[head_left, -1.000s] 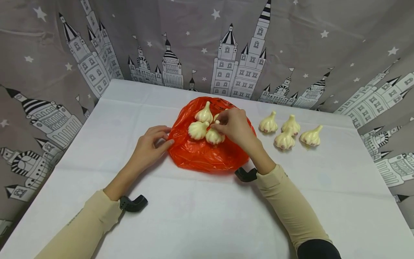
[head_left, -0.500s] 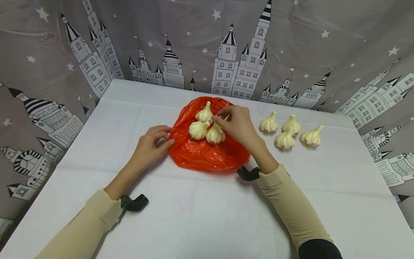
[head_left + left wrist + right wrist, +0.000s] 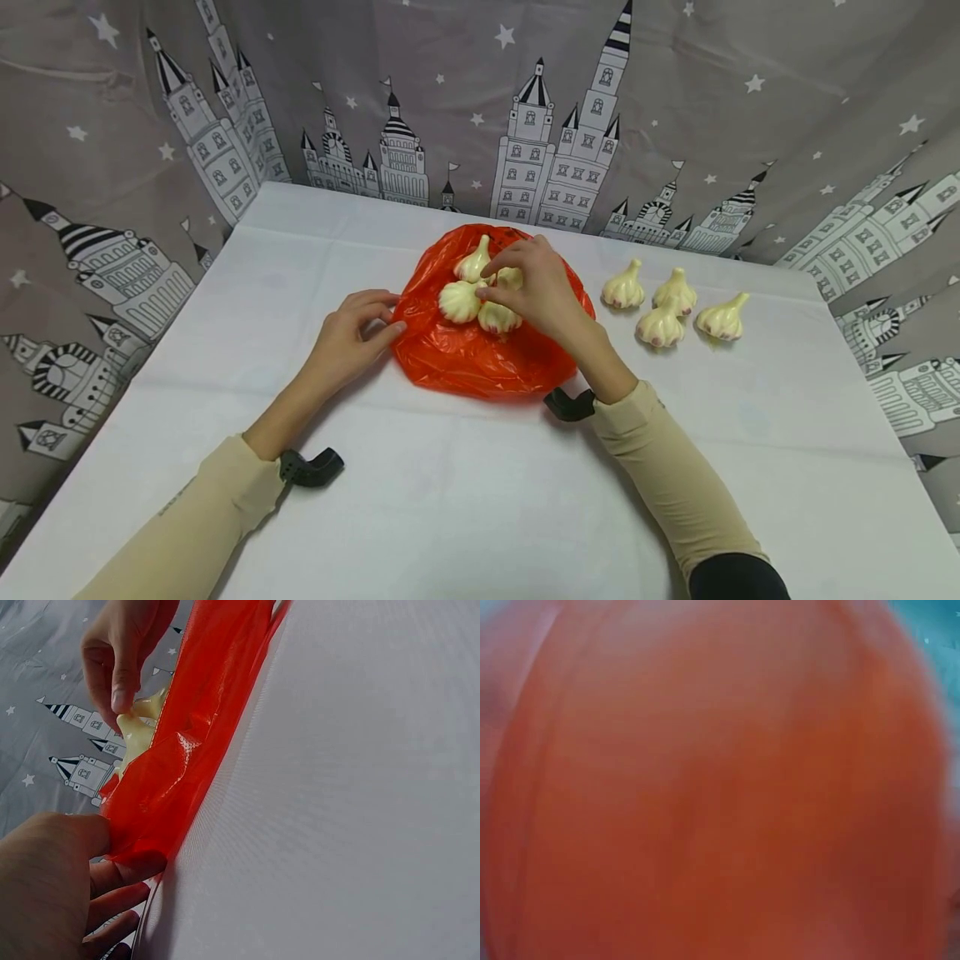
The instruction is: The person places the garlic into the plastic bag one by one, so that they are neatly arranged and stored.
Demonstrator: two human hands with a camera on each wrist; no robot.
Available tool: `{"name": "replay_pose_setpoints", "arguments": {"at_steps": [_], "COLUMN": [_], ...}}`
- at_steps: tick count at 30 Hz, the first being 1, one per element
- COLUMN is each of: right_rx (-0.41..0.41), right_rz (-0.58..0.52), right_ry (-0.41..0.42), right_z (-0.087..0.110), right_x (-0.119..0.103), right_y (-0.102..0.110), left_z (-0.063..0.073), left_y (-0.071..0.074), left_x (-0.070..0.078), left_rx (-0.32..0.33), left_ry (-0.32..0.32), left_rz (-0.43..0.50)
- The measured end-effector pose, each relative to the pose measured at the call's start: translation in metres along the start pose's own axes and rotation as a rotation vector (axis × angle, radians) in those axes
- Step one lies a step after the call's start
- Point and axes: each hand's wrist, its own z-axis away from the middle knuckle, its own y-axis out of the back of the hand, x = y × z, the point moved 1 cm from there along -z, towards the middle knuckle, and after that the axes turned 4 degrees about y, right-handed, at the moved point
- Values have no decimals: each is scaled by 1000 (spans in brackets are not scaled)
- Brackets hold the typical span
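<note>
A red plastic bag (image 3: pixel 480 367) lies with its mouth up, and several garlic bulbs (image 3: pixel 459 302) show inside it. My left hand (image 3: pixel 348 337) pinches the bag's left rim between thumb and fingers; in the left wrist view that hand (image 3: pixel 56 877) holds the red film (image 3: pixel 172 765). My right hand (image 3: pixel 543 287) reaches over the bulbs, thumb and index finger spread, with their tips close to the neck of the left bulb. A pale garlic neck (image 3: pixel 136 735) stands just under the right fingertips in the left wrist view. Blurred red film (image 3: pixel 720 825) fills the right wrist view.
Several more garlic bulbs (image 3: pixel 660 327) lie on the white table (image 3: pixel 465 500) to the right of the bag. A grey curtain (image 3: pixel 450 50) printed with castles and stars hangs behind the table.
My right hand's fingertips have shifted left and spread, from the front bulb over the right-hand bulbs to near the left bulb's neck. The left hand stays on the bag's rim.
</note>
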Motion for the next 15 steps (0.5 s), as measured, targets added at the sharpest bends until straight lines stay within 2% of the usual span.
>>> {"name": "replay_pose_setpoints", "arguments": {"at_steps": [3,7,15], "right_rx": [-11,-12,29], "right_rz": [-5,-36,-70], "right_ry": [8,-25,-39], "right_z": [-1,-2,-5], "right_x": [2,6,8], "right_y": [-3,-7,-13], "left_z": [0,-1,-1], "left_y": [0,0,-1], "left_x": [0,-1,-1], "left_rx": [-1,-2,-6], "left_ry": [-2,-2,5], "left_rz": [3,3,0]}}
